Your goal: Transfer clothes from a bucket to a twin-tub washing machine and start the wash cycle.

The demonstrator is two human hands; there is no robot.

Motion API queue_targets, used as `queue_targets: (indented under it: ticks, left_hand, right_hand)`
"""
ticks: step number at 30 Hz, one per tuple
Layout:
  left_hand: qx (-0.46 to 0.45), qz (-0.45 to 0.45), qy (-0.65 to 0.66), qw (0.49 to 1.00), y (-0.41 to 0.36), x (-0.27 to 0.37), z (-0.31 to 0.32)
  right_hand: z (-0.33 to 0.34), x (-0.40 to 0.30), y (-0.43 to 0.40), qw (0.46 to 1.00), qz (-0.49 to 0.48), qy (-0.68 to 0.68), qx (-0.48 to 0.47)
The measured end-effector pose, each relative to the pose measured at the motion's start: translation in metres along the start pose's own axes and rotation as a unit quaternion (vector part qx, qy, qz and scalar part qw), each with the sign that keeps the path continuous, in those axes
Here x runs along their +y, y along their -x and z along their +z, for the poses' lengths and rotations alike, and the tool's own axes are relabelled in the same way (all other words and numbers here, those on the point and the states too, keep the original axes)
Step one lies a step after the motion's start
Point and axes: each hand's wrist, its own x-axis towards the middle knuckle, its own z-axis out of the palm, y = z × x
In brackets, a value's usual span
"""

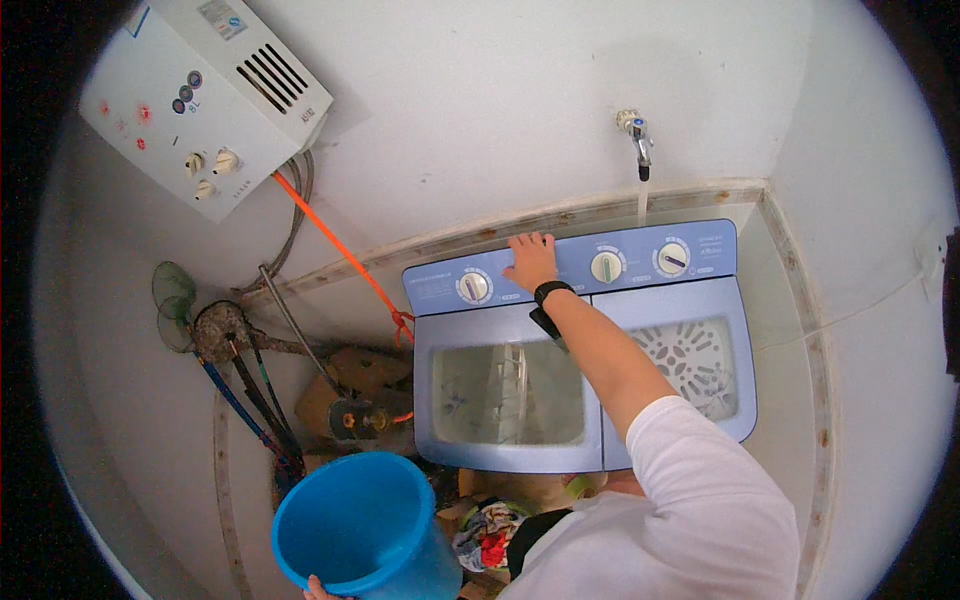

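A blue plastic bucket (352, 517) is tilted at the lower left, its inside facing me. My left hand (321, 589) grips its rim at the bottom edge of the view; most of that hand is hidden. My right hand (531, 259) has its fingers over the back edge of the blue control panel (570, 262) and its thumb on the front. This panel belongs to a twin-tub washing machine (510, 457). Both lids, a left lid (495, 405) and a right lid (697, 360), are down; my forearm covers part of them. A black watch is on my right wrist.
Water runs from a wall tap (639, 139) behind the panel. A white gas water heater (202, 112) hangs upper left, with an orange hose (334, 236) below. Long-handled tools and a green net (174, 292) lean at left. Clothes (491, 536) lie in a container below the machine.
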Motion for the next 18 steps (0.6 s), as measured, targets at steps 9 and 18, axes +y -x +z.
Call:
queue_targets:
  ticks: [9,18]
  left_hand:
    - [-0.015,-0.048,0.053,0.997,-0.002,-0.001,0.001]
    - [0.027,-0.069,0.114,0.991,0.000,-0.012,0.008]
  right_hand:
    - [0.000,0.000,0.000,1.000,-0.003,0.003,-0.003]
    - [0.002,0.001,0.001,1.000,-0.013,0.009,0.008]
